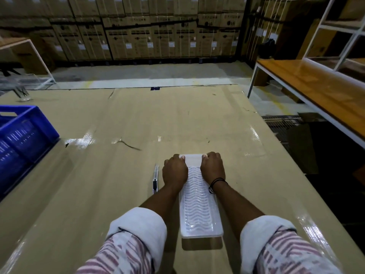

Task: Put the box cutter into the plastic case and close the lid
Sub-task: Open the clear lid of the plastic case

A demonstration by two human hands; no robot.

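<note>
Two bare forearms seen. Sleeves (126, 254) patterned in white with reddish-pink broken stripes, rolled back above elbows; plain pale lining shown at cuffs (138, 228). Thin black cord bracelet (216, 184) worn, looped several times round right wrist. Hands ungloved.

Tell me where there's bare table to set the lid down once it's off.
Widest bare patch: right of the plastic case, out to the table's right edge. Also free: beyond the case toward the far edge, and between the box cutter and blue crate. Crowded: the strip left of the case, where cutter and left hand sit.
</note>
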